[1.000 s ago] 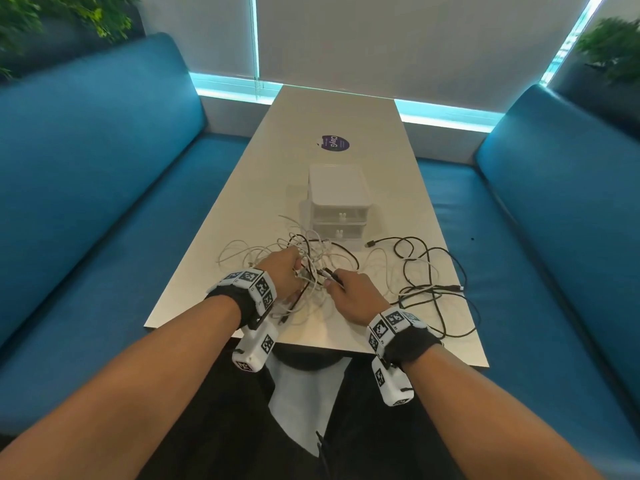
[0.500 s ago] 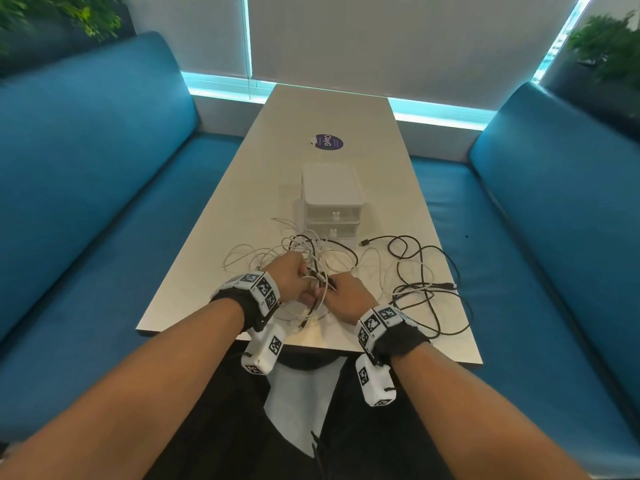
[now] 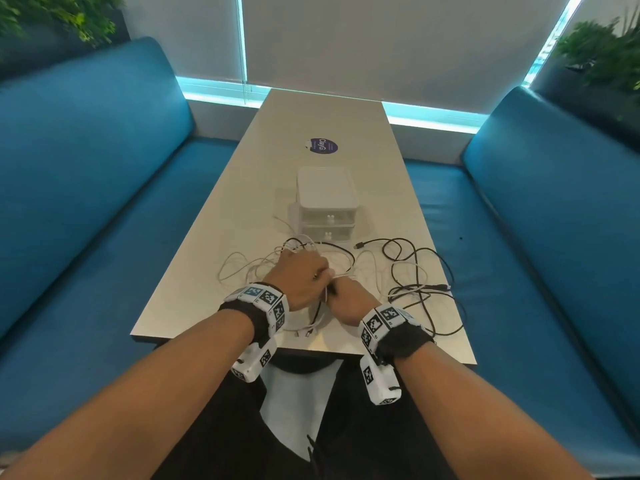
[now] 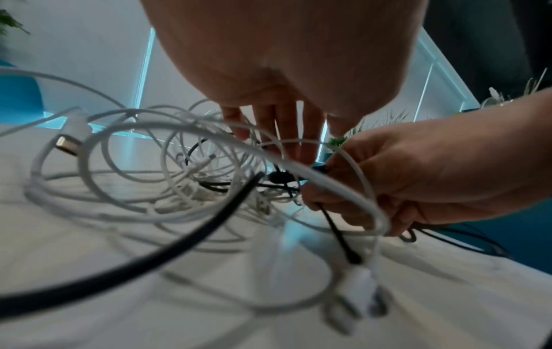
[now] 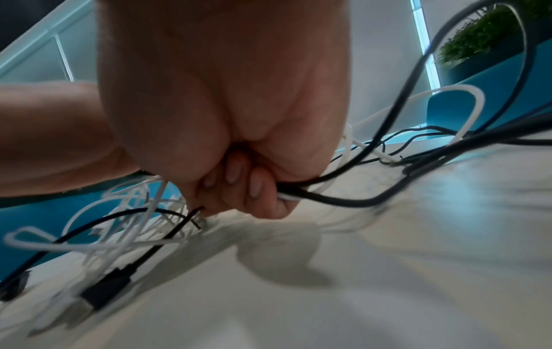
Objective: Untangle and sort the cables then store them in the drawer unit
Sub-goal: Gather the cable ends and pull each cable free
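A tangle of white cables (image 3: 242, 268) (image 4: 143, 170) lies on the table's near end, with black cable (image 3: 415, 271) looping off to its right. Behind the tangle stands the white drawer unit (image 3: 325, 199), both drawers closed. My left hand (image 3: 301, 278) (image 4: 283, 132) hovers over the tangle, its straight fingers reaching down among the white strands. Right beside it, my right hand (image 3: 349, 299) (image 5: 248, 189) (image 4: 418, 179) is a fist gripping a black cable (image 5: 343, 200) together with a white strand. Several plug ends lie loose near the front edge.
The long pale table (image 3: 318, 116) runs away from me, with a round purple sticker (image 3: 323, 146) beyond the drawer unit. Blue benches (image 3: 86, 188) flank both sides. The table's front edge (image 3: 304, 348) is just below my wrists.
My hands have drawn together over the tangle. The left hand moved right and forward, and the right hand slid left until they nearly touch.
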